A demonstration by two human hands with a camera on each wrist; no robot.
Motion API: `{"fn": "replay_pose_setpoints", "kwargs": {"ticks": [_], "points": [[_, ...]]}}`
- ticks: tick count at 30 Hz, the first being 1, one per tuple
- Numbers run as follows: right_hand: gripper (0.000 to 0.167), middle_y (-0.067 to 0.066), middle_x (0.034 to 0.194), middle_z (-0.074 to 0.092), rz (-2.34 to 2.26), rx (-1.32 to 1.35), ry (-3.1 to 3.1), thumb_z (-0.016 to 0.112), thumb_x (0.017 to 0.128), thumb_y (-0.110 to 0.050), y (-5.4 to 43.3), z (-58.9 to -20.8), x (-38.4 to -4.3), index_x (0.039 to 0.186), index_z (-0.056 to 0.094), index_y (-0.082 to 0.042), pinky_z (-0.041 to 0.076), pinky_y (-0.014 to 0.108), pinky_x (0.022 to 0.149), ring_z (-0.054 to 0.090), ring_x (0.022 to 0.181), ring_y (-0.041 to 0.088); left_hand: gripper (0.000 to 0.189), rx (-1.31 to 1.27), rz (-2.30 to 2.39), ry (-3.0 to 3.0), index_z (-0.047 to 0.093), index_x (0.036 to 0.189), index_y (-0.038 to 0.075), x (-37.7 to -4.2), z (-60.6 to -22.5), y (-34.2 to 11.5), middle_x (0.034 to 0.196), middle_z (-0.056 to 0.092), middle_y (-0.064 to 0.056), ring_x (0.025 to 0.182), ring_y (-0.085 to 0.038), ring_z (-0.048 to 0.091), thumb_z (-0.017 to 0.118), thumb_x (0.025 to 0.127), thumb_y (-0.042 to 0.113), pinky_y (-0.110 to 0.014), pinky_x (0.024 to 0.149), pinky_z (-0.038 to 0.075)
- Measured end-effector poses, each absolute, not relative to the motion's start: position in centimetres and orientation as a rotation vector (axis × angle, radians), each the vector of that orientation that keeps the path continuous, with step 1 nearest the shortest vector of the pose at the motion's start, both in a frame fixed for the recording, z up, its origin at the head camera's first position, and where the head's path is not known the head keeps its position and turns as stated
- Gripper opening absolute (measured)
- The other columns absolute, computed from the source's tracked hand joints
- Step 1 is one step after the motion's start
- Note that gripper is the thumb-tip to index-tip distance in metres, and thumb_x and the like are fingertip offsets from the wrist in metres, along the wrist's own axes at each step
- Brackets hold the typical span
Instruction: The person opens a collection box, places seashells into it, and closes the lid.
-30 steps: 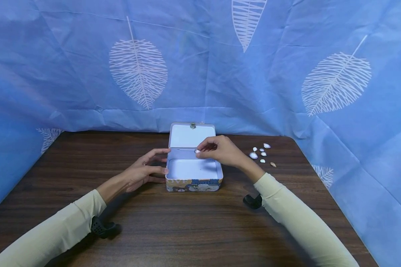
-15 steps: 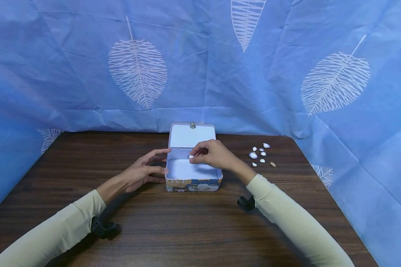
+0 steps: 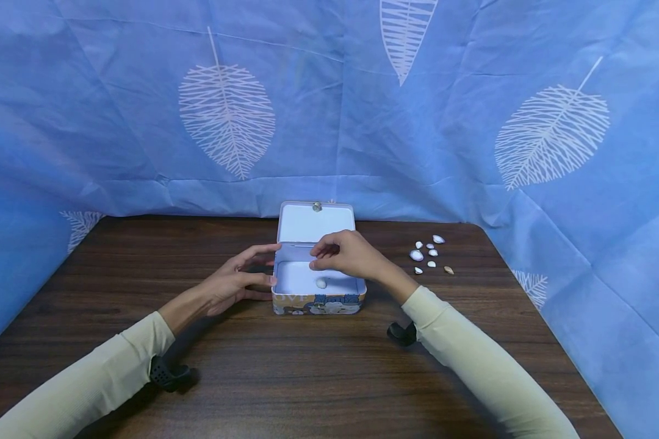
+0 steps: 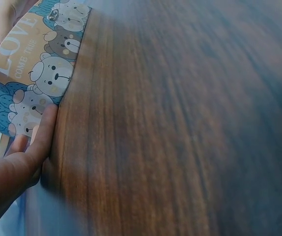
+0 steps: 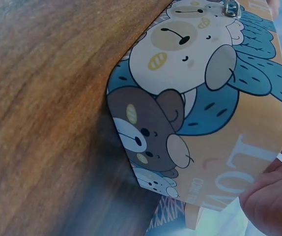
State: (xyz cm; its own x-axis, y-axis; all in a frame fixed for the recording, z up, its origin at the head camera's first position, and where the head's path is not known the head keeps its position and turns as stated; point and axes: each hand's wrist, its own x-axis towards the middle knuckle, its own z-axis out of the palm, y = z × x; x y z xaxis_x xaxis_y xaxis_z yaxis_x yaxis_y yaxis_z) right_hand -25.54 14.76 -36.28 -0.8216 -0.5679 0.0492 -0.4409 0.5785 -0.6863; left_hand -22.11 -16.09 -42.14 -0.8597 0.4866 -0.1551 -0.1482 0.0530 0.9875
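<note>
A small tin box [image 3: 296,304] with bear pictures and the word LOVE stands with its lid [image 3: 310,223] raised. On its white floor, near the front wall, lies one pale seashell [image 3: 321,283]. My left hand [image 3: 233,283] rests its fingertips against the box's left side, fingers spread. Over the opening hovers my right hand [image 3: 348,255], its thumb and fingers apart with nothing between them. The left wrist view shows the left hand [image 4: 23,167] touching the printed side of the tin. In the right wrist view, part of the right hand [image 5: 271,199] appears beyond the box's front.
Several small shells lie scattered at the right of the dark wooden table [image 3: 285,372], among them a larger purple-white shell [image 3: 415,255] and a brownish shell [image 3: 448,270]. A blue curtain [image 3: 329,110] with white leaf prints hangs behind the table.
The right hand has moved left and a little nearer, and its fingers have let go of the shell. That shell now lies in the box. My left hand has stayed in place.
</note>
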Motion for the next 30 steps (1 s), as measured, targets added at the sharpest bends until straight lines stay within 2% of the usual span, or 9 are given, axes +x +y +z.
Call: {"fn": "replay_pose_setpoints", "kwargs": {"ticks": [7, 20, 24, 30], "points": [[0.028, 0.003, 0.105, 0.085, -1.083, -0.852, 2.669, 0.086, 0.102, -0.025, 15.5, -35.7, -25.2, 0.121, 0.085, -0.005, 0.065, 0.036, 0.090, 0.077, 0.096, 0.013, 0.084, 0.342, 1.859, 1.892, 0.037, 0.177, 0.022, -22.0, -42.0, -16.2, 0.178, 0.028, -0.024, 0.159, -0.055, 0.043, 0.078, 0.105, 0.011, -0.059, 0.113, 0.063], [0.026, 0.004, 0.108, 0.084, -1.168, -0.764, 2.744, 0.084, 0.104, -0.028, 18.9, -34.9, -24.3, 0.122, 0.086, -0.009, 0.062, 0.034, 0.085, 0.073, 0.094, 0.018, 0.084, 0.358, 1.856, 1.891, 0.037, 0.177, 0.023, -22.1, -42.0, -16.2, 0.178, 0.028, -0.024, 0.159, -0.055, 0.043, 0.078, 0.105, 0.012, -0.058, 0.113, 0.064], [0.027, 0.003, 0.111, 0.084, -1.186, -0.733, 2.757, 0.083, 0.104, -0.029, 20.1, -35.0, -24.2, 0.122, 0.086, -0.010, 0.063, 0.036, 0.087, 0.075, 0.097, 0.018, 0.085, 0.346, 1.862, 1.885, 0.036, 0.177, 0.022, -22.1, -42.0, -16.2, 0.178, 0.028, -0.025, 0.159, -0.055, 0.044, 0.079, 0.104, 0.011, -0.057, 0.113, 0.064], [0.023, 0.002, 0.115, 0.083, -1.184, -0.615, 2.775, 0.083, 0.104, -0.033, 22.2, -35.2, -23.9, 0.121, 0.086, -0.017, 0.061, 0.039, 0.090, 0.076, 0.104, 0.022, 0.083, 0.340, 1.872, 1.864, 0.037, 0.177, 0.021, -22.1, -42.0, -16.2, 0.177, 0.029, -0.024, 0.157, -0.054, 0.047, 0.078, 0.105, 0.011, -0.057, 0.112, 0.064]]}}
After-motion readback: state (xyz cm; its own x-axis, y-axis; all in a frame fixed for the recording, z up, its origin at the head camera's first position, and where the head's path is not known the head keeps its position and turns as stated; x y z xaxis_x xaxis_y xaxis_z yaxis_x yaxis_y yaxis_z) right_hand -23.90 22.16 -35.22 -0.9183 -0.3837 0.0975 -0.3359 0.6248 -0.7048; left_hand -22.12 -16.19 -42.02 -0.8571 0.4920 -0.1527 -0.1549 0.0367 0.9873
